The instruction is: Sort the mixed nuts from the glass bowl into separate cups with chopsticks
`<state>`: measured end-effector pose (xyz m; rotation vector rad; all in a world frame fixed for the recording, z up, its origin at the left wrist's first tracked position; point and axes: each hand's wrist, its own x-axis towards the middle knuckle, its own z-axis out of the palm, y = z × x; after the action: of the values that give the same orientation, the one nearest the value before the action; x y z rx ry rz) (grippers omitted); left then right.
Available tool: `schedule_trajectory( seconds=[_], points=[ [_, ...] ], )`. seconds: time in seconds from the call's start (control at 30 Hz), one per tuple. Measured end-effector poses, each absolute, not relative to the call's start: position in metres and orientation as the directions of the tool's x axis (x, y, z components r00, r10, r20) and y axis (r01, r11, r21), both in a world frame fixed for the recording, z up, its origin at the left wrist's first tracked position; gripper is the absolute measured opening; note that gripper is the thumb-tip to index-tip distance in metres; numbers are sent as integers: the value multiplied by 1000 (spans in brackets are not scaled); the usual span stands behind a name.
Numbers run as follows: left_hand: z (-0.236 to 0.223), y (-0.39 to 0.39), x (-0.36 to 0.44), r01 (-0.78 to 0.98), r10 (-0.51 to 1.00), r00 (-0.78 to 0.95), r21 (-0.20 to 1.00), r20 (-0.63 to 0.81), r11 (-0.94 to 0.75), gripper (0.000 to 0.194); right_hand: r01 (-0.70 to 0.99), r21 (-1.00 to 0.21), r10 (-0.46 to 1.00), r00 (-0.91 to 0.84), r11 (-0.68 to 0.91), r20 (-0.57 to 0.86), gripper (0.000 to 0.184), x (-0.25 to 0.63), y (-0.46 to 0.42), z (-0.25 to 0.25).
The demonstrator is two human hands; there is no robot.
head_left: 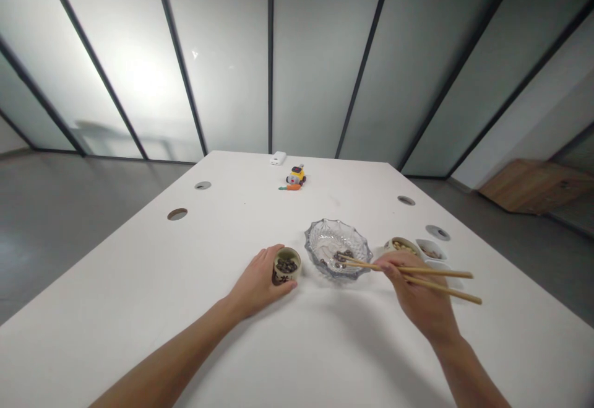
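My left hand (pixel 260 281) is wrapped round a small ceramic cup (pixel 281 278) with dark writing on its side. Inside the cup lie dark seed-like pieces (pixel 286 265). My right hand (pixel 420 296) holds a pair of wooden chopsticks (pixel 436 271), their tips down in a clear glass bowl (pixel 320 234) with a scalloped rim. A small heap of dark pieces (pixel 346 254) sits in the bowl by the chopstick tips. Whether the tips pinch a piece is too small to tell. The bowl stands just right of the cup, apart from it.
Beyond my right hand stand a cup of pale pieces (pixel 403 245) and a white dish (pixel 432 249), with another white dish partly hidden. Farther back on the white table (pixel 223 210) are a yellow toy vehicle (pixel 297 175), a toy carrot (pixel 291 188) and a white box (pixel 278 158).
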<state>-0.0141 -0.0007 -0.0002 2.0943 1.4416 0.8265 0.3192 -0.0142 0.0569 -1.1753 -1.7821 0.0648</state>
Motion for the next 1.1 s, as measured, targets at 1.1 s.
schedule_trajectory(
  seconds=[1.1],
  points=[
    [0,0,-15,658,940,269,673,210,-338,64,683,-502,803,-216,530,555,47,327,-12,49]
  ],
)
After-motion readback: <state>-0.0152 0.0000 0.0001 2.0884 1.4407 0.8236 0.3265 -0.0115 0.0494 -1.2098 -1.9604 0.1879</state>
